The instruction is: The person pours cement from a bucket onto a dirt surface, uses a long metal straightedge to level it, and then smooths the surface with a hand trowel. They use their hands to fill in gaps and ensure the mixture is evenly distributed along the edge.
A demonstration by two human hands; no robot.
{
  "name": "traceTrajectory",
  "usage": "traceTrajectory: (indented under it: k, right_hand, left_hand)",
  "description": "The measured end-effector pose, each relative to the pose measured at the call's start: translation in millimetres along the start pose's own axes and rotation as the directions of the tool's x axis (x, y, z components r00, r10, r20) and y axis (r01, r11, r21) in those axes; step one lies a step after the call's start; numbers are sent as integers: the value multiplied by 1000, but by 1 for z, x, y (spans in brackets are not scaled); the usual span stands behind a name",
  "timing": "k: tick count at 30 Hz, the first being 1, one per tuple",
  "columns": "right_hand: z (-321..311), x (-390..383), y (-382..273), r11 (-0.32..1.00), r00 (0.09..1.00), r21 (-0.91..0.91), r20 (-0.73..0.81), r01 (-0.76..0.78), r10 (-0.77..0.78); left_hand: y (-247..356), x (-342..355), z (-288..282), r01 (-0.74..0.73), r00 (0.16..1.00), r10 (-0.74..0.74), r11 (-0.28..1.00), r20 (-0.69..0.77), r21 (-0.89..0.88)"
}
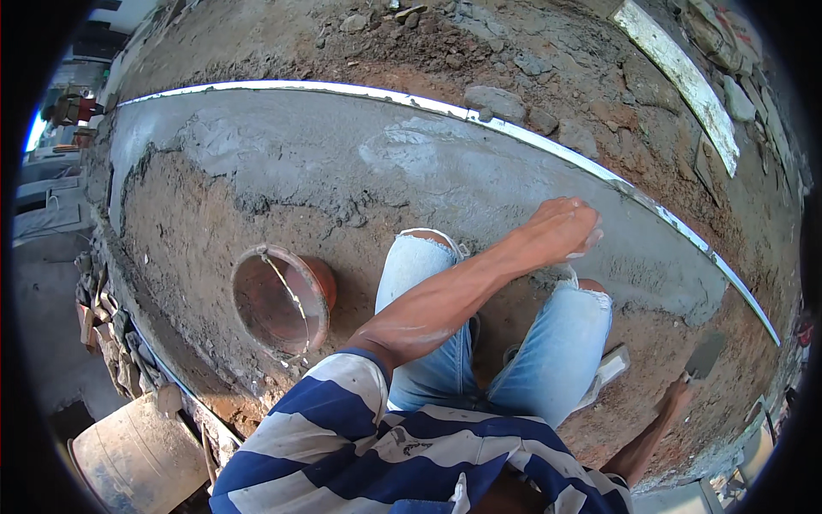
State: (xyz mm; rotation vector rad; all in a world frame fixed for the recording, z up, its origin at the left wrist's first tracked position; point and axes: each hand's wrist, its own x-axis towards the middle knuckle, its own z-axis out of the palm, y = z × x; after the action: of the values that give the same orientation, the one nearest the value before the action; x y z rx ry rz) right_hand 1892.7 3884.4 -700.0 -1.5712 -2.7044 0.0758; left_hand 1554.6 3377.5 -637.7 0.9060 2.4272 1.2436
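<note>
My left hand [565, 230] is over the wet grey mortar [479, 171], its arm reaching across in front of my knees. Its fingers are curled closed and smeared with mortar; whatever they may hold is hidden. Out to the right, my right hand [677, 395] grips the handle of a pointing trowel [705, 355], its grey blade over bare soil. A long, thin white strip [548, 147] runs along the mortar's far edge. Just right of my right knee, a pale float-like block [610, 368] lies on the ground, partly hidden by my leg.
A reddish bucket [325, 287] with a rope handle stands left of my knees. A large dirty drum [141, 458] is at lower left beside stacked stones. Beyond the strip are rubble, a flat stone [495, 103] and a white board [685, 81]. Rough brown soil borders the mortar.
</note>
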Motion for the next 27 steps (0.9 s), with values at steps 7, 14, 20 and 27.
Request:
traceTrajectory:
  k: [7,14,20,27]
  right_hand:
    - [54,-81,-114,926,909,367,352,86,-224]
    - [141,-113,-124,816,852,575,400,55,-338]
    - [173,-83,-87,703,703,-345,-147,623,-695]
    - [126,49,-29,985,991,168,135,-39,16]
  left_hand:
    - [-3,36,7,46,991,-54,997,-126,-69]
    - [5,54,11,200,979,-194,975,-66,95]
    - [-20,56,24,186,981,-194,963,20,197]
    - [-6,72,40,286,951,-310,894,15,345]
